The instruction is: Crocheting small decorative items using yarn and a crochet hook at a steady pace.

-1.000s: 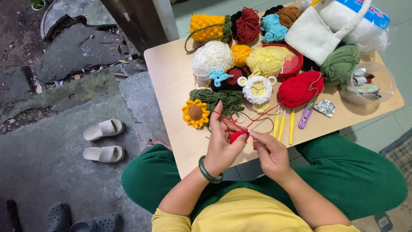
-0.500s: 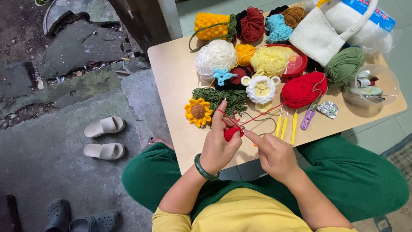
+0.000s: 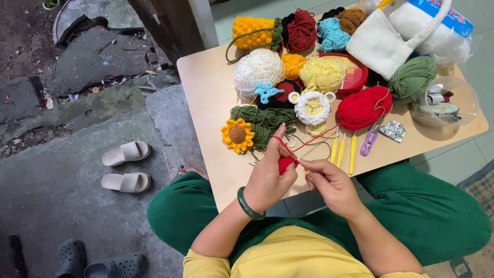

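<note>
Here the wooden surface [image 3: 206, 92] fills the upper right of the view, crowded with yarn. The red yarn ball [image 3: 364, 107] lies at about two o'clock from the hands, and its red strand [image 3: 321, 136] runs down from it toward eight o'clock, its long line pointing straight at the work. The left hand [image 3: 269, 177], wearing a green bangle [image 3: 248, 204], is closed around the small red crochet piece [image 3: 286, 164], index finger raised with the strand looped over it. The right hand [image 3: 329, 181] sits just beside it at three o'clock, fingers pinched together as if on a hook, though the hook itself is too thin to make out. The right hand is nearer the ball. Yellow crochet hooks [image 3: 339, 151] lie at twelve o'clock from that hand. Most of the red piece is hidden behind the left fingers.
</note>
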